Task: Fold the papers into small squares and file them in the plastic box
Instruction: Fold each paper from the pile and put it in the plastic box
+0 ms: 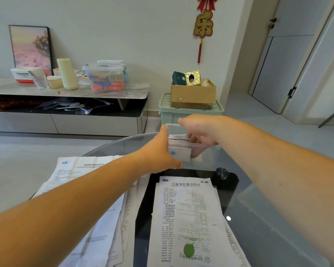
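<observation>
In the head view, your left hand point(160, 153) clamps its fingers point(178, 165) round the near-left end of the clear plastic box point(173, 126), at the far edge of the glass surface point(258, 218). Your right hand point(198, 128) dips into the box over the folded papers point(178, 139); whether its fingers pinch anything, I cannot tell. Unfolded leaflets point(189, 218) lie nearer you.
</observation>
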`<action>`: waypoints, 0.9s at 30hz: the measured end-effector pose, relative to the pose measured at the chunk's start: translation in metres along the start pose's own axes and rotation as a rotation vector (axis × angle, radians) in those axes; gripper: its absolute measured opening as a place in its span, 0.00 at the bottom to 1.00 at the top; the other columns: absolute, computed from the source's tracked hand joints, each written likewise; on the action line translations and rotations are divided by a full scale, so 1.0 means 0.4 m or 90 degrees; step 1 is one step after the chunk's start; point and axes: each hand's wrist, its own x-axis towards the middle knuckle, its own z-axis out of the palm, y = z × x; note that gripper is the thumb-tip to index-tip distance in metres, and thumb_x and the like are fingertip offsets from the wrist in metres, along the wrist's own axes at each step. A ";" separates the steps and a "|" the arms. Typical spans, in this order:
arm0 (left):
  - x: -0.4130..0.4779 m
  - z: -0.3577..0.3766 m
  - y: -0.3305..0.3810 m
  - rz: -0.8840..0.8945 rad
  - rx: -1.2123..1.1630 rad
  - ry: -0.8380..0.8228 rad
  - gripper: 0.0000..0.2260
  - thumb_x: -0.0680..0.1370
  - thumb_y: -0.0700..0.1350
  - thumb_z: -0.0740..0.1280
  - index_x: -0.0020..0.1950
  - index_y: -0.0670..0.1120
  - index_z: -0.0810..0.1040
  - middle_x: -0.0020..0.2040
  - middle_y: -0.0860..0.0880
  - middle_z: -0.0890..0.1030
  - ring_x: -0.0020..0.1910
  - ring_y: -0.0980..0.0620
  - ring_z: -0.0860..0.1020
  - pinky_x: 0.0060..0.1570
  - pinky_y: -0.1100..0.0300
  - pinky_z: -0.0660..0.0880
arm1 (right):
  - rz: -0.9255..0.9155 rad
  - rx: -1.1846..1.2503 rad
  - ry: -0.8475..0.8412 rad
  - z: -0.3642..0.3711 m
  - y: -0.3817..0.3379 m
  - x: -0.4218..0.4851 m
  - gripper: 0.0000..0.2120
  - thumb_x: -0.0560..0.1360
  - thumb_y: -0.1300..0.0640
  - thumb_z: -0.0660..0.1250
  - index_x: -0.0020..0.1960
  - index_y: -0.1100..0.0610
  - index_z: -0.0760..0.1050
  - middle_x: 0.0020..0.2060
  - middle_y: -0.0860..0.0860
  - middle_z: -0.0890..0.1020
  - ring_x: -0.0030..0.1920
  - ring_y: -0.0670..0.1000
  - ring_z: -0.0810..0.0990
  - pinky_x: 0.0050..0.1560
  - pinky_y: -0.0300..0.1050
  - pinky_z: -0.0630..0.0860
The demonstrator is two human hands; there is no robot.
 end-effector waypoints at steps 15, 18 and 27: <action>0.006 0.006 -0.007 0.013 -0.009 0.000 0.52 0.68 0.43 0.81 0.79 0.57 0.49 0.65 0.51 0.75 0.58 0.51 0.79 0.56 0.55 0.80 | -0.088 -0.161 0.134 0.005 0.004 0.024 0.23 0.84 0.46 0.51 0.55 0.65 0.73 0.48 0.62 0.82 0.44 0.61 0.86 0.50 0.56 0.84; 0.003 0.001 -0.008 0.007 0.006 0.008 0.59 0.66 0.47 0.82 0.81 0.58 0.40 0.74 0.48 0.69 0.65 0.47 0.76 0.63 0.48 0.78 | -0.151 -0.197 0.131 0.007 0.021 0.015 0.17 0.85 0.48 0.52 0.57 0.61 0.70 0.48 0.59 0.79 0.47 0.60 0.84 0.54 0.55 0.82; -0.211 -0.020 0.062 0.116 0.229 0.162 0.33 0.73 0.54 0.76 0.72 0.52 0.63 0.69 0.53 0.63 0.65 0.55 0.65 0.63 0.63 0.65 | -0.496 -0.291 0.237 -0.027 0.179 -0.209 0.09 0.81 0.49 0.64 0.48 0.51 0.81 0.42 0.45 0.82 0.45 0.46 0.80 0.47 0.44 0.78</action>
